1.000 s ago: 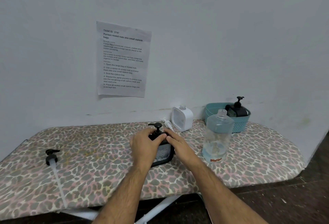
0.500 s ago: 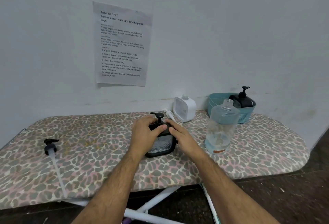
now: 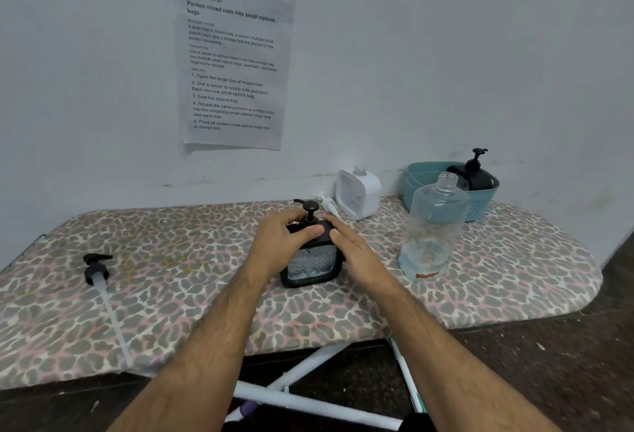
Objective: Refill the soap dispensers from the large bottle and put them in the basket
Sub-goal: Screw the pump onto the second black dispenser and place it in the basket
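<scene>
Head view has you over the ironing board (image 3: 497,260) with both hands on the black dispenser (image 3: 310,265) at its middle. Your left hand (image 3: 281,243) wraps the shoulder, thumb across the front; your right hand (image 3: 353,250) lies along the other side, fingers curved onto the top by the pump (image 3: 308,208). Both grips are closed on it. By the look of it, you are seating or tightening the pump after a fill. Next, you would lift it clear of the open large bottle (image 3: 432,229) just to its right and set it in the basket (image 3: 422,178), beside the dispenser already there (image 3: 475,174). The white dispenser (image 3: 358,193) stands uncapped by the wall, likely the next refill.
</scene>
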